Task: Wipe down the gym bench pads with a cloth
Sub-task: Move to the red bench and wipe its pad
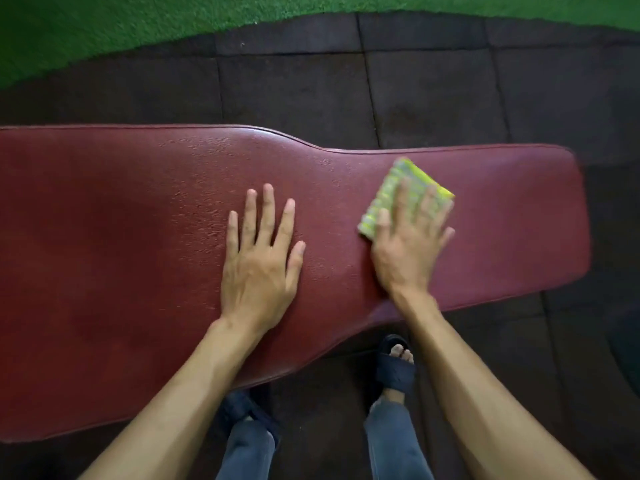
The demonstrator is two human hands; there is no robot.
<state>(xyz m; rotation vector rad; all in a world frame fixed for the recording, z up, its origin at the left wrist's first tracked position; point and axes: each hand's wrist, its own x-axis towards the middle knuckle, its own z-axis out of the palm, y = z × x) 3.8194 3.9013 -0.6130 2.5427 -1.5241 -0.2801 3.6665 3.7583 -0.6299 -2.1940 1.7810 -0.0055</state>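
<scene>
A dark red gym bench pad [121,237] stretches across the view, wide at the left and narrowing toward the right end. My left hand [259,258] lies flat on the pad's middle, fingers spread, holding nothing. My right hand [408,247] presses flat on a folded yellow-green cloth [391,192] lying on the narrow right part of the pad. The cloth's far half shows beyond my fingertips; the rest is hidden under my palm. The right hand and cloth look blurred.
Dark rubber floor tiles [433,91] surround the bench. Green artificial turf [104,26] runs along the far edge. My feet in dark sandals [394,368] and jeans stand close to the pad's near edge.
</scene>
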